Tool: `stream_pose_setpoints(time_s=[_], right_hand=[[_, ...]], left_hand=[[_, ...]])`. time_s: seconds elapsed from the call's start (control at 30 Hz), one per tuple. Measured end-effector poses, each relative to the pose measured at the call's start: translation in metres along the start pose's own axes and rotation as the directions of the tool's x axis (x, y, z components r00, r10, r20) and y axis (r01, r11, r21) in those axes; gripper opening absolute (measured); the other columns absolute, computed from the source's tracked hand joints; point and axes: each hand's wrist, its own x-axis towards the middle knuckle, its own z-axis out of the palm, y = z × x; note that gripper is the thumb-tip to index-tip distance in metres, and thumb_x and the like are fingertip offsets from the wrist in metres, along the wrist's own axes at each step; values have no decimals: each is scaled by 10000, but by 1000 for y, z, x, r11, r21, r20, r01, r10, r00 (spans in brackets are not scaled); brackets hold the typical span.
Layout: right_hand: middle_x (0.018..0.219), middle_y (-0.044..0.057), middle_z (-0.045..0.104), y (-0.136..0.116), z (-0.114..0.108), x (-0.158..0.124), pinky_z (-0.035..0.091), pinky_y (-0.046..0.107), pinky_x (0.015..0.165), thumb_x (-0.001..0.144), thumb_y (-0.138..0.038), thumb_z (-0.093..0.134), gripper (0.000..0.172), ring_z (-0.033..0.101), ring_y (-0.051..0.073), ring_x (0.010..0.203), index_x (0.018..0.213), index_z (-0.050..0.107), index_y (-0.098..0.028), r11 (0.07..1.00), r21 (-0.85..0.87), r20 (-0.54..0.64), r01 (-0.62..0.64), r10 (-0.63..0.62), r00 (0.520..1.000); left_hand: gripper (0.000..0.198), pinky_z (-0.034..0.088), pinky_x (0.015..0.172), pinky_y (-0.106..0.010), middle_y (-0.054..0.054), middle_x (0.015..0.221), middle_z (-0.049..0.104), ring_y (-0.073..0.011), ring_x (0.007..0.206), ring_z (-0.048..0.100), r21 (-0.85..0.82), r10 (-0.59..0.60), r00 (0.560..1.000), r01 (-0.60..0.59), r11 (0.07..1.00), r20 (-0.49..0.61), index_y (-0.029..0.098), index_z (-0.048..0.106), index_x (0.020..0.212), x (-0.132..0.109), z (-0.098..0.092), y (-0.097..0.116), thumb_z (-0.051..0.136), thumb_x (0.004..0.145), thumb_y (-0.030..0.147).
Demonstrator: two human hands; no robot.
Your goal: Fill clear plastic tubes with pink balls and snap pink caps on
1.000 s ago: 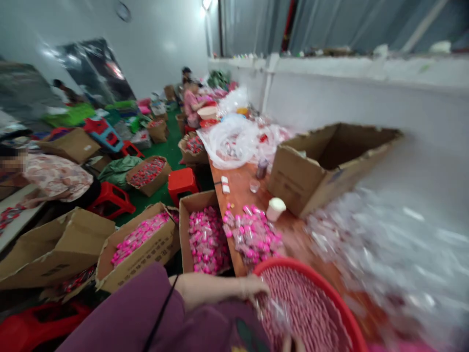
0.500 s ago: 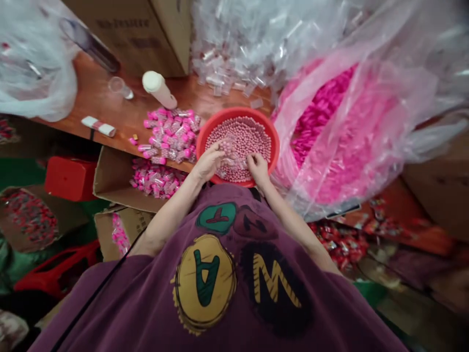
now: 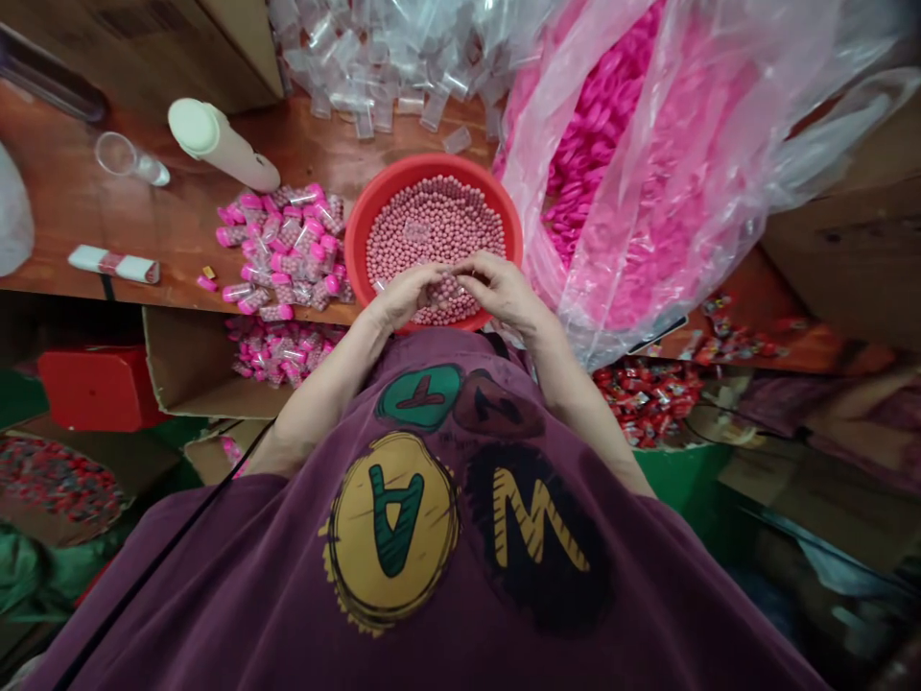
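Observation:
A red basin [image 3: 358,230] full of small pink balls sits on the wooden table [image 3: 64,221] just in front of me. My left hand [image 3: 404,296] and my right hand [image 3: 504,288] meet over its near rim, fingertips pinched together on a small clear tube [image 3: 447,286] that is mostly hidden by the fingers. Left of the basin lies a pile of filled tubes with pink caps [image 3: 284,250]. Empty clear tubes [image 3: 374,67] are heaped behind the basin.
A clear bag of pink caps [image 3: 633,163] fills the right side. A white bottle [image 3: 220,144], a clear cup [image 3: 119,154] and a white stick [image 3: 113,266] lie at left. A carton of filled tubes [image 3: 270,350] and a red stool [image 3: 97,389] stand below the table edge.
The view swung from the room down to the basin. My hands rose out of the balls and came together over the near rim.

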Motion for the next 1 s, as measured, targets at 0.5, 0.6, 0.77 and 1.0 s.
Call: stream_pose_setpoints(time_s=[0.5, 0.6, 0.77, 1.0], right_hand=[[1189, 135, 793, 42, 31, -32, 609, 459, 1040, 980, -288, 662, 367, 719, 268, 1045, 1316, 739, -162, 950, -65, -136, -306, 295, 946], [1220, 152, 809, 53, 23, -49, 611, 454, 1051, 1011, -350, 609, 361, 740, 273, 1078, 1275, 765, -160, 943, -44, -215, -329, 313, 925], [1081, 106, 816, 89, -26, -54, 636, 413, 967, 1043, -371, 522, 364, 742, 241, 957, 1240, 756, -174, 848, 96, -554, -521, 481, 680], [1341, 225, 760, 145, -96, -1, 528, 451, 1215, 1028, -113, 428, 410, 697, 283, 1258, 1261, 764, -92, 666, -257, -562, -701, 487, 668]], left_hand=[[234, 424, 594, -250, -21, 751, 728, -144, 692, 648, -21, -83, 987, 81, 996, -137, 188, 726, 941, 10, -22, -20, 825, 880, 392], [186, 392, 528, -230, 6, 653, 653, -126, 622, 622, -9, -56, 983, 56, 998, -173, 193, 665, 769, 7, -20, -19, 822, 704, 265], [161, 355, 466, -204, 23, 586, 572, -103, 554, 571, -1, -34, 978, 34, 999, -206, 187, 611, 626, 6, -11, -23, 759, 570, 218], [269, 412, 488, -192, 4, 645, 667, -119, 584, 640, -23, -77, 934, 73, 997, -348, 173, 673, 704, -6, -6, -31, 855, 565, 314]])
